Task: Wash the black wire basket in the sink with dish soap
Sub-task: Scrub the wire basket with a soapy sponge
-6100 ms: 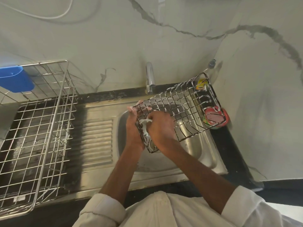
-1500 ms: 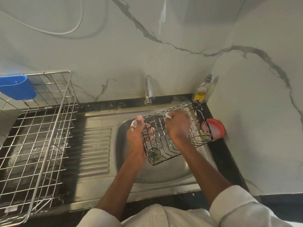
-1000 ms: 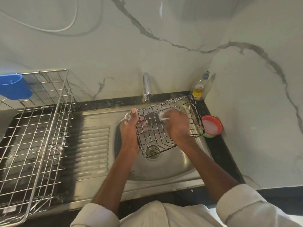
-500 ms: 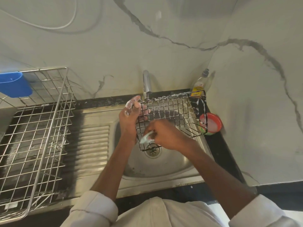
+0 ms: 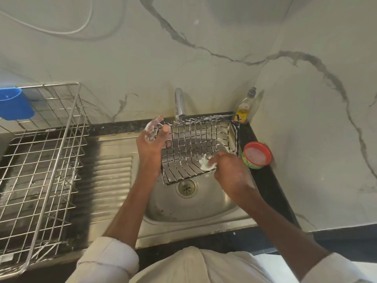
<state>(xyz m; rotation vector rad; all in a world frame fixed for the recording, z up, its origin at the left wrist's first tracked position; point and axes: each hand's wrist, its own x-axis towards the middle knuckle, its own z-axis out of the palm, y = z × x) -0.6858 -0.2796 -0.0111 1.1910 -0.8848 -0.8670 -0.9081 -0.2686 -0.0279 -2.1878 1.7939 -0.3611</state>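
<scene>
A person holds a black wire basket (image 5: pixel 195 146) over the round steel sink (image 5: pixel 183 209), tipped so the open side faces us. The basket is just above the drain (image 5: pixel 186 187) and under the shiny tap (image 5: pixel 179 103). The left hand (image 5: pixel 152 148) grips the left end of the basket, with the thumb curled over the wire rim and white foam on the fingers (image 5: pixel 152 127). The right hand (image 5: pixel 228 172) is closed around a small white soapy scrubber (image 5: pixel 207 164) and presses it on the basket's near right corner. Foam sits on the wires. A clear dish soap bottle (image 5: pixel 243 111) with a yellow label stands on the black desk (image 5: pixel 263 180) in the corner behind the basket. A round red tub (image 5: pixel 257 155) with pale soap in it sits just right of the sink. A big silver wire rack (image 5: pixel 40 164) stands on the left, with a blue plastic cup (image 5: pixel 14 104) hung on it.
</scene>
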